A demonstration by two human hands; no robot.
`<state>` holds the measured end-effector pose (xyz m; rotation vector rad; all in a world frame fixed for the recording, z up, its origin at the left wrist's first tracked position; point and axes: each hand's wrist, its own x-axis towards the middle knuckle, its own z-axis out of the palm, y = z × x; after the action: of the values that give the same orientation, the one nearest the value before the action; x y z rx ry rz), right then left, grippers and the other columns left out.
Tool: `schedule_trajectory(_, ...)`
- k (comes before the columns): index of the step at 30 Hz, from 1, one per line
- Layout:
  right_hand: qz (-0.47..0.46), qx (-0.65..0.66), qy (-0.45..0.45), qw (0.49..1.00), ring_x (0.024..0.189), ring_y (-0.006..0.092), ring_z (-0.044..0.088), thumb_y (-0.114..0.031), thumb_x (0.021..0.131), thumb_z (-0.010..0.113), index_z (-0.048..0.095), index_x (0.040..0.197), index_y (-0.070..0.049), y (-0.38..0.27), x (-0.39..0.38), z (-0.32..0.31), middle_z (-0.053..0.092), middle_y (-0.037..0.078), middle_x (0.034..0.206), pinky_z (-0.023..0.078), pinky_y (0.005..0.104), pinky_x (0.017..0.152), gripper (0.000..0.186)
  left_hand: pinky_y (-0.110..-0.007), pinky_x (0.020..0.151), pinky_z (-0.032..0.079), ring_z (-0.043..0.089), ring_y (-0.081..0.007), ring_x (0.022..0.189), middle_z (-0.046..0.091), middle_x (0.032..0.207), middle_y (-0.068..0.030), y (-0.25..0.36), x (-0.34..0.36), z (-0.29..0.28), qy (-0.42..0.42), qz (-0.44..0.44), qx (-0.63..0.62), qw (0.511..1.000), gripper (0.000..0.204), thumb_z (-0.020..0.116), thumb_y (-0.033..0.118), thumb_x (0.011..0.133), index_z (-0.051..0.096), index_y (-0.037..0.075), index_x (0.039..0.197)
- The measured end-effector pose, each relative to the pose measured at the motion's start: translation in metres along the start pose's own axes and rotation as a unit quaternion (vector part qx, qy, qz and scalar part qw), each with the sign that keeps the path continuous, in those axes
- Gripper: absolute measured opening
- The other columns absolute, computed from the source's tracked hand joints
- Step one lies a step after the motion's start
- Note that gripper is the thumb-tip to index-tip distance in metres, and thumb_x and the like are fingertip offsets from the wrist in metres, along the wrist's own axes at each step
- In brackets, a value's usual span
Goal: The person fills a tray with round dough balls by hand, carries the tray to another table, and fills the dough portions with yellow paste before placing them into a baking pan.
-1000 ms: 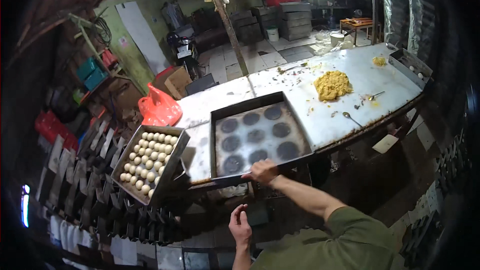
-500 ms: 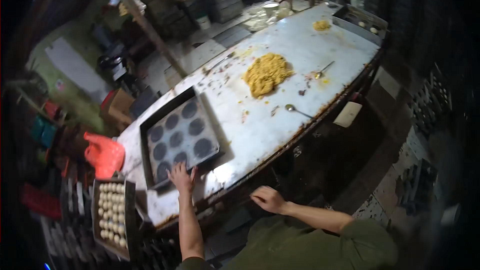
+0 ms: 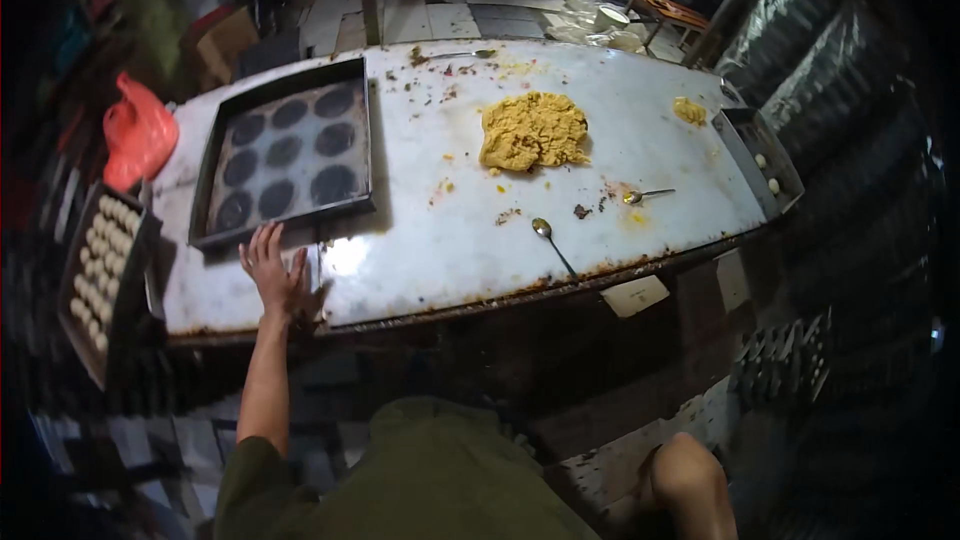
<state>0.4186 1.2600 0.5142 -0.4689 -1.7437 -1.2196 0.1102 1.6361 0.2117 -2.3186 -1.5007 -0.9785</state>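
My left hand [image 3: 272,265] lies at the near edge of a large square black baking tray [image 3: 369,165], its fingers spread and the fingertips at the rim. Several dark round patches mark the tray's greyish bottom, and no food lies on it. At the lower right only part of my bent right arm [image 3: 688,485] shows; the hand itself is out of sight. To the right of the tray, a mound of crumbly yellow dough [image 3: 535,132] rests on the pale tabletop [image 3: 430,240]. Two spoons lie near it: one spoon [image 3: 543,229] by the front edge, another spoon [image 3: 635,197] further right.
Rows of pale dough balls [image 3: 104,250] fill a tray at the left, beside a red plastic bag [image 3: 140,135]. A metal tray [image 3: 745,145] with two pale balls stands at the table's right end. A long utensil [image 3: 465,54] lies along the far edge.
The view has swung round, so the table now runs more level across it. My right hand has gone out of sight; my left hand stays at the tray's near edge.
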Motion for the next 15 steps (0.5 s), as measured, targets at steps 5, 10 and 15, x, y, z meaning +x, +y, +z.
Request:
schedule_trajectory(5, -0.002, 0.113, 0.021, 0.993, 0.076, 0.0216, 0.058, -0.01, 0.081, 0.063, 0.06, 0.099, 0.0, 0.018, -0.025, -0.013, 0.06, 0.012, 0.089, 0.048, 0.0333, 0.066, 0.02, -0.049, 0.104, 0.018, 0.041, -0.0301, 0.119, 0.05, 0.121, -0.0116, 0.073, -0.166, -0.057, 0.041, -0.153, -0.003, 0.987, 0.041, 0.056, 0.032, 0.084, 0.053, 0.005, 0.115)
schedule_trajectory(10, -0.008, 0.222, 0.086, 0.971, 0.079, 0.0231, 0.058, -0.011, 0.081, 0.063, 0.06, 0.1, 0.0, 0.02, -0.03, 0.002, 0.06, 0.013, 0.092, 0.048, 0.0347, 0.068, 0.022, -0.047, 0.104, 0.022, 0.043, -0.0274, 0.117, 0.052, 0.118, -0.0077, 0.098, -0.205, -0.124, 0.007, -0.165, -0.01, 0.986, 0.037, 0.062, 0.023, 0.079, 0.054, 0.008, 0.111)
schedule_trajectory(15, -0.038, 0.28, 0.152, 0.947, 0.082, 0.0247, 0.058, -0.012, 0.081, 0.062, 0.059, 0.101, 0.0, 0.011, -0.006, 0.045, 0.06, 0.013, 0.095, 0.048, 0.0361, 0.071, 0.024, -0.041, 0.092, 0.036, 0.049, -0.0323, 0.103, 0.056, 0.105, -0.0141, -0.008, -0.146, -0.188, 0.214, -0.213, 0.053, 0.952, 0.023, 0.058, 0.01, 0.081, 0.055, 0.001, 0.102)
